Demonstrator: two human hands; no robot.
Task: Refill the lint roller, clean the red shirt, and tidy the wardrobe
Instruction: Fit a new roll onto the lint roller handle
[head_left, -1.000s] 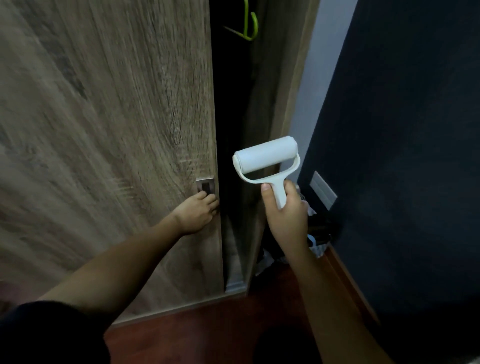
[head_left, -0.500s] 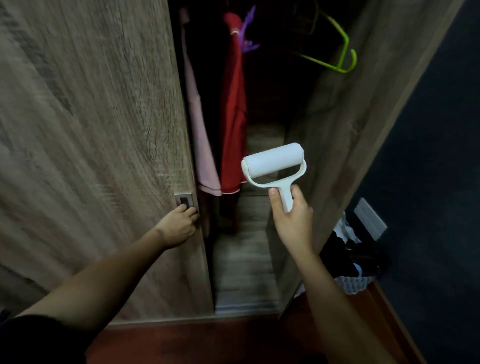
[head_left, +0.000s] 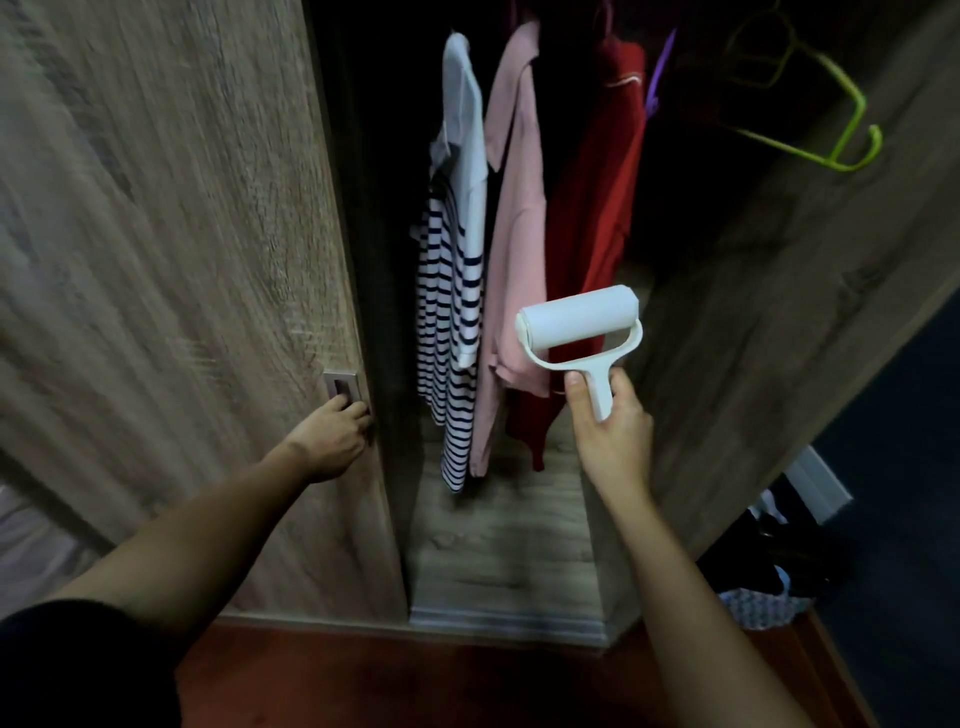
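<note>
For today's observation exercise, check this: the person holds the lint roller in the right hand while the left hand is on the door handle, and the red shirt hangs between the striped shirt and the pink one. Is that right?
Not quite. In the head view the pink shirt hangs in the middle; the red shirt is rightmost, the striped shirt leftmost. The right hand does hold the lint roller, and the left hand is at the door handle.

White plastic lint roller (head_left: 579, 322), red shirt (head_left: 592, 208), pale pink shirt (head_left: 514, 234), navy-and-white striped top (head_left: 447, 312), lime-green plastic hanger (head_left: 852, 135), grey-brown woodgrain wardrobe door (head_left: 182, 260).
</note>
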